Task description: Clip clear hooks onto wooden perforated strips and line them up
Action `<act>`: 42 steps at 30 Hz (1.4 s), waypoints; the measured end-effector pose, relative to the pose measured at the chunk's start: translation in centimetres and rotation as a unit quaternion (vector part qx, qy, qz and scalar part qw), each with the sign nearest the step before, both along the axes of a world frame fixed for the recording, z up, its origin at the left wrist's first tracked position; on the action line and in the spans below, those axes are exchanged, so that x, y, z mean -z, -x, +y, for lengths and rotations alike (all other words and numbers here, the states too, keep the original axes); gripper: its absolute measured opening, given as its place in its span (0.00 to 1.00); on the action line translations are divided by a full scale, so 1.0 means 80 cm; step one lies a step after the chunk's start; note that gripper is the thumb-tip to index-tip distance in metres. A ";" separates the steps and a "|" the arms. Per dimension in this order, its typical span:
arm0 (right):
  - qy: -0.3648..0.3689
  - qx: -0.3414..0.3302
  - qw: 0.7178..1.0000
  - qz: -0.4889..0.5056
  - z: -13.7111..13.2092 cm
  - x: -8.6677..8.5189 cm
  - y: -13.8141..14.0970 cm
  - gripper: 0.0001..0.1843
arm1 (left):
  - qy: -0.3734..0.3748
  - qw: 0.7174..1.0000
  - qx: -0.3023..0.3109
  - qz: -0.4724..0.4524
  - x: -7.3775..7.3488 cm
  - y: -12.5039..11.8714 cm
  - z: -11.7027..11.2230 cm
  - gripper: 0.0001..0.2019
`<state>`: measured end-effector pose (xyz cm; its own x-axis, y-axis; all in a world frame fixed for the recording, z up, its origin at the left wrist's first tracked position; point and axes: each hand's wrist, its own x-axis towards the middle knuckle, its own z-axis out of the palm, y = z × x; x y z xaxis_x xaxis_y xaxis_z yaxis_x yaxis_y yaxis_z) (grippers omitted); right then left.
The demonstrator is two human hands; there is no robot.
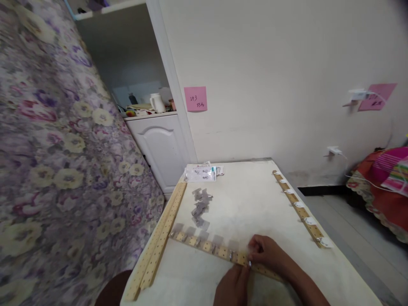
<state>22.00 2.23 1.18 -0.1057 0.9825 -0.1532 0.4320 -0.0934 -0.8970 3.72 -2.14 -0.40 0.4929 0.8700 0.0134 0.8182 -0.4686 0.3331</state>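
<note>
A narrow wooden strip with rows of holes (207,246) lies slantwise across the front of the table. Several small see-through grey packets (218,241) stick out from its far edge, each beside a shiny metal piece (231,255). My left hand (232,285) is closed at the near edge of the strip, its fingertips by another metal piece (250,264). Over the strip's right part, my right hand (264,251) is pinched beside that same piece. What sits between its fingertips is blurred and partly hidden. More loose grey packets (200,208) lie in a pile beyond the strip.
Two bare holed wooden strips (162,238) lie along the table's left edge. Another strip (298,206) on the right carries several white round pieces. Printed packages (200,174) lie at the back left. A wall stands behind the table (248,195); a flowered curtain (70,170) hangs left.
</note>
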 end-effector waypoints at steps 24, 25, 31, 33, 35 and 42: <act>0.001 0.010 0.997 -0.072 0.004 0.002 -0.007 0.10 | 0.013 1.000 -0.022 -0.017 0.055 0.010 0.012 0.27; -0.005 0.008 0.999 -0.054 0.002 -0.002 -0.009 0.09 | 0.007 0.999 -0.030 -0.024 0.056 0.011 0.011 0.27; -0.016 0.014 1.000 -0.021 -0.004 -0.013 -0.018 0.06 | 0.005 1.000 -0.011 -0.007 0.054 0.009 0.013 0.27; -0.015 0.016 0.999 -0.033 -0.005 -0.012 -0.016 0.08 | 0.023 1.000 -0.018 0.001 0.052 0.007 0.015 0.26; -0.015 0.022 0.998 -0.057 -0.005 -0.009 -0.012 0.09 | 0.035 0.999 -0.025 0.002 0.050 0.006 0.016 0.27; 0.020 0.059 0.988 -0.142 -0.004 -0.007 0.002 0.16 | 0.082 0.996 -0.030 -0.028 0.048 0.004 0.017 0.26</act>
